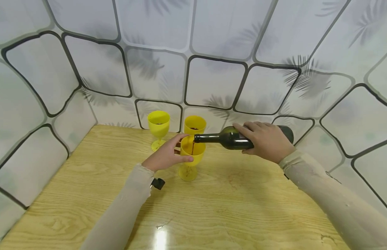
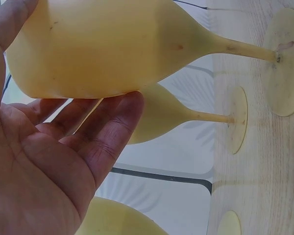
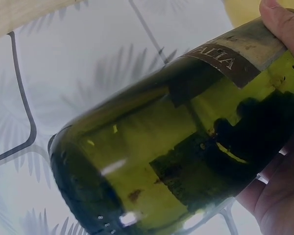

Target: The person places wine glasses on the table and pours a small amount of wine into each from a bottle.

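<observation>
A dark green wine bottle (image 1: 234, 139) lies nearly level in the air, its neck over the rim of the front yellow goblet (image 1: 194, 160). A thin stream of dark red liquid (image 1: 193, 147) runs from the mouth into that goblet. My right hand (image 1: 266, 139) grips the bottle's body from above; part of a torn label (image 3: 264, 44) shows in the right wrist view. The goblet stands upright on the table, its bowl between the thumb and fingers of my left hand (image 1: 166, 154). In the left wrist view, fingertips (image 2: 132, 105) touch the bowl's side.
Two more yellow goblets stand behind, one at the left (image 1: 158, 125) and one at the right (image 1: 195, 122), both with dark liquid inside. The wooden table (image 1: 212, 211) meets a patterned wall (image 1: 215, 81) close behind them. A black strap piece (image 1: 158, 183) hangs at my left wrist.
</observation>
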`<state>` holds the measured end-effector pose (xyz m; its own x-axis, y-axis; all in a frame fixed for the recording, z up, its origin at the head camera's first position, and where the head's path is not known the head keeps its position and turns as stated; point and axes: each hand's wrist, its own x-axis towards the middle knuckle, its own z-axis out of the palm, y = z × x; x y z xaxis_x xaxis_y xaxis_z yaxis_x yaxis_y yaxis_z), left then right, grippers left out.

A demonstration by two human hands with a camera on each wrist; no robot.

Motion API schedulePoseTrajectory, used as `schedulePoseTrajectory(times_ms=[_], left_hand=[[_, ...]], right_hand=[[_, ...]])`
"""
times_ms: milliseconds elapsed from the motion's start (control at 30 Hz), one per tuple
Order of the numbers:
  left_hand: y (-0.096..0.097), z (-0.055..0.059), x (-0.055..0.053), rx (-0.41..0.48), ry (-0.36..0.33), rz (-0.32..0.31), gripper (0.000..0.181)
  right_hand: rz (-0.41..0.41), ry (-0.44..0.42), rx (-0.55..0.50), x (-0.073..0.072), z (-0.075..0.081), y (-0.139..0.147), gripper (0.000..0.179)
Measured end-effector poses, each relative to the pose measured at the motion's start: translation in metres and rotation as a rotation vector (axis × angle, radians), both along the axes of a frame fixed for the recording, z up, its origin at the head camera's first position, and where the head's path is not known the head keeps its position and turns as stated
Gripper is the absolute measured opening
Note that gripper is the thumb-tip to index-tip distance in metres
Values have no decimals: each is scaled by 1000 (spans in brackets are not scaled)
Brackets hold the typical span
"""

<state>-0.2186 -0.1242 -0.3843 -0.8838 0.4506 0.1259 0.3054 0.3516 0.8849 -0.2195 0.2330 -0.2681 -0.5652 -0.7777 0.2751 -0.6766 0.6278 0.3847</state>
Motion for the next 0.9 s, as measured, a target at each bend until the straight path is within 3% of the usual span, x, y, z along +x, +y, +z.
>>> schedulePoseTrajectory(times_ms=[533,900], left_hand=[[0,0,0,-5,-8,0,84],[1,-1,0,-1,1,0,84]], right_hand=[[29,46,-40,-1,7,0,99],[-14,51,-11,2,15,-2,99]])
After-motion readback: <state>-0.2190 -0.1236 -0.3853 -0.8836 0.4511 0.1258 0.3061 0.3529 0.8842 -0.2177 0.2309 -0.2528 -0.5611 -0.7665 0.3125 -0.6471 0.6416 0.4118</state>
